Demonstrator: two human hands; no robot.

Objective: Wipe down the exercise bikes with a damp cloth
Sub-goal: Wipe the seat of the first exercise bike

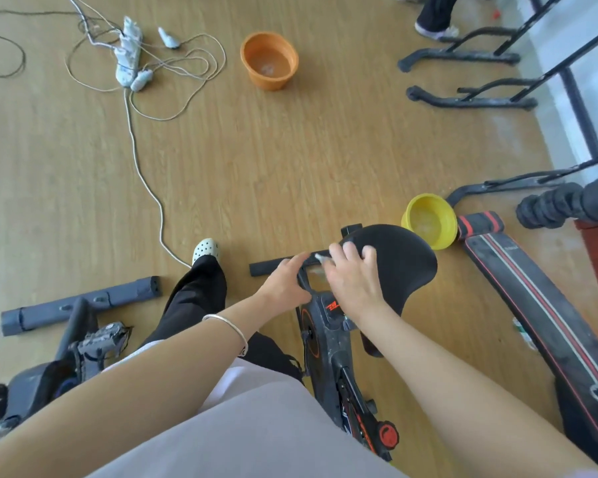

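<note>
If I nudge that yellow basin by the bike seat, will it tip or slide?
The yellow basin looks like thin plastic, so probably light. Its inside glistens, likely water, so it may slosh. Low and wide on smooth floor, it should slide rather than tip.

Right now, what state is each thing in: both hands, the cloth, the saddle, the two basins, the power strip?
right hand: holds the cloth at the saddle's front, fingers curled on the saddle.
left hand: at the bike frame below the saddle; grip unclear.
cloth: bunched, mostly hidden.
saddle: mounted, touched by the fingers.
orange basin: upright, holds water.
yellow basin: upright, holds water.
power strip: plugs inserted.
</note>
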